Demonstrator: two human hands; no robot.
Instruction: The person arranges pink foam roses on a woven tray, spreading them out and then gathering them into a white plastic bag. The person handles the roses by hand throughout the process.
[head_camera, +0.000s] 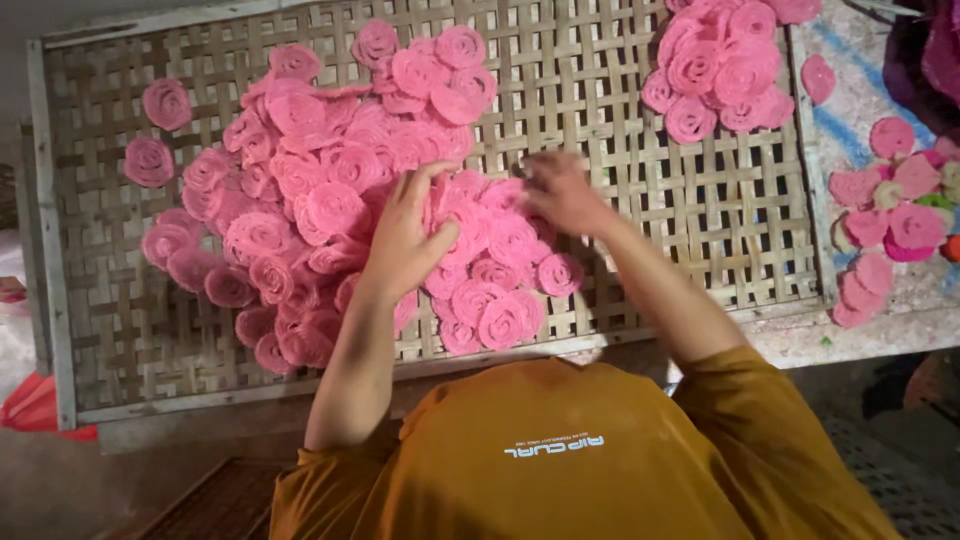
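Orange shirt (560, 460) lowest in frame. Left hand (405, 235) lies palm-down, fingers spread, on pink spiral discs (310, 200) heaped on woven tray (620, 100). Right hand (560, 190) blurred, grip unclear, at heap's edge.

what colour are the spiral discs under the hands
Pink spiral discs, clearest in the head view, on a woven bamboo tray.

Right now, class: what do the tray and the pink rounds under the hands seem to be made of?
Woven tray: likely split bamboo or cane, matt tan; flat strips cross with open gaps, inside a pale wooden-looking frame. Pink spiral discs: probably a soft dough or starch, matt; coiled ridges show, exact stuff unclear. The left hand and right hand rest on them.
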